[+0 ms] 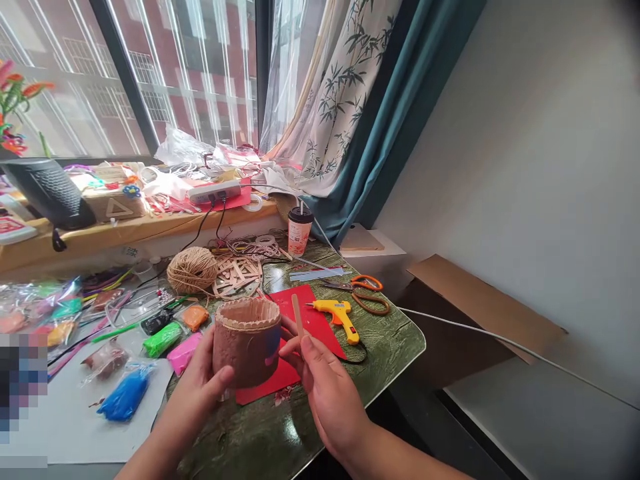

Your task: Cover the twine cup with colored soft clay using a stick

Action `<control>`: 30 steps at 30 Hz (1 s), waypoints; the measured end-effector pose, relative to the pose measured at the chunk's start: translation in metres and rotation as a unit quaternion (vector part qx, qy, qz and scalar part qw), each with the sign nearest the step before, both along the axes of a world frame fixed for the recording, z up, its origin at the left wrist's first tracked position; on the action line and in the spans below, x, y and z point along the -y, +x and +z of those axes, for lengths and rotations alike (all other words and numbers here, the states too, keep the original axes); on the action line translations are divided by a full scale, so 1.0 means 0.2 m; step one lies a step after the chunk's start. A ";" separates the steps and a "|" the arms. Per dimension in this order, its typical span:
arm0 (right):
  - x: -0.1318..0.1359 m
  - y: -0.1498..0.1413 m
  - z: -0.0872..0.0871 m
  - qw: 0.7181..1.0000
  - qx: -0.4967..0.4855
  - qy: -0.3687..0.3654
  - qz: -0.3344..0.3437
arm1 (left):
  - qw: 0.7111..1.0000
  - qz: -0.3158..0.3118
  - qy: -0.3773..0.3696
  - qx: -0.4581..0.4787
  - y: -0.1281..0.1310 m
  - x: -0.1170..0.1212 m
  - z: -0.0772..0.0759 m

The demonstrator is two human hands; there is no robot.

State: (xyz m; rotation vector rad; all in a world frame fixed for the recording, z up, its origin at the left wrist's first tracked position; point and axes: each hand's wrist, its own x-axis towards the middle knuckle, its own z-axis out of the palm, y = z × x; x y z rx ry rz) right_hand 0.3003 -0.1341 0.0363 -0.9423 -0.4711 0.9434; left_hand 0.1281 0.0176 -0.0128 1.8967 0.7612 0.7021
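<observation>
A brown, clay-covered round pot (240,353) with a rough rim is held up over the table. My left hand (203,373) wraps round its left side, thumb across the front. A blue patch and a small pink piece show on the pot's right side. Between the thumb and fingers of my right hand (323,373) stands a wooden craft stick (297,313), nearly upright. The right fingertips are close beside the pot; whether they touch it I cannot tell. Beneath lies a red sheet (313,340), with a yellow glue gun (339,315) on its right part.
Scissors with orange handles (367,285) lie behind the glue gun. A twine ball (192,270), wooden sticks (237,273) and a lidded paper cup (300,232) are at the back. Bagged coloured clay, including a blue pack (125,393), covers the left. A white cable (475,329) runs off right.
</observation>
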 end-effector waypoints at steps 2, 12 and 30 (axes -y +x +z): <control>0.00 0.00 -0.01 1.000 0.000 0.006 0.008 | 0.997 0.000 -0.072 0.028 0.01 0.01 -0.01; 0.03 0.00 -0.07 0.999 0.027 0.001 0.038 | 0.989 0.026 -0.125 0.069 0.02 -0.01 0.02; 0.05 -0.03 -0.08 1.000 0.002 -0.027 0.014 | 0.993 -0.003 -0.121 0.007 0.02 0.03 0.13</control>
